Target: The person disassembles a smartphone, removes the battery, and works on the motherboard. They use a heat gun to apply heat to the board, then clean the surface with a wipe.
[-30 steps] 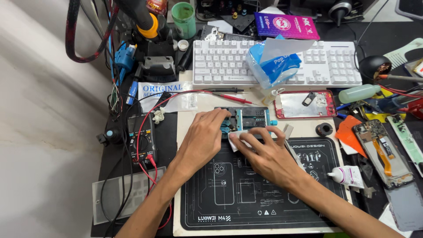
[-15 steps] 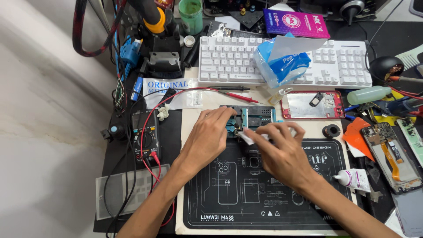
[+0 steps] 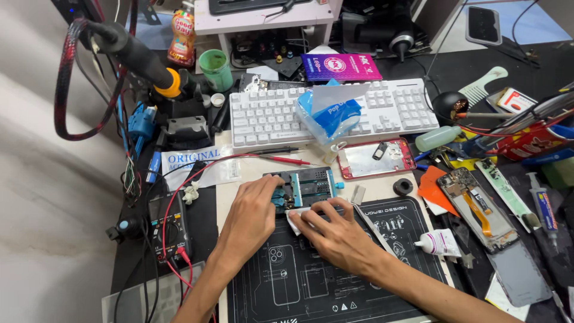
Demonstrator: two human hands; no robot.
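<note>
On black mat [image 3: 335, 287] | one opened phone [image 3: 305, 186] | left hand [image 3: 254, 209] steadying it | right hand [image 3: 335, 233] pressing one white cloth [image 3: 294, 219]

Black bench top [image 3: 532, 66], crowded. Landmark: white keyboard [image 3: 335, 113], lying near the bench's far middle.

- Just in front of keyboard: red phone frame [image 3: 375, 159], red probe [image 3: 286, 159], printed label strip [image 3: 194, 164].
- Further in front: black repair mat [image 3: 323, 281] with white line drawings; small white tube [image 3: 438, 242] on its right part.
- Front left of keyboard: multimeter [image 3: 167, 224].
- Right of keyboard: pale green bottle [image 3: 438, 138], green comb [image 3: 489, 84].
- Front right: opened phone [image 3: 475, 200], orange sheet [image 3: 435, 188] (possibly plastic; unclear).
- Behind keyboard: purple box [image 3: 341, 66].
- Left behind: green cup [image 3: 216, 69].
</note>
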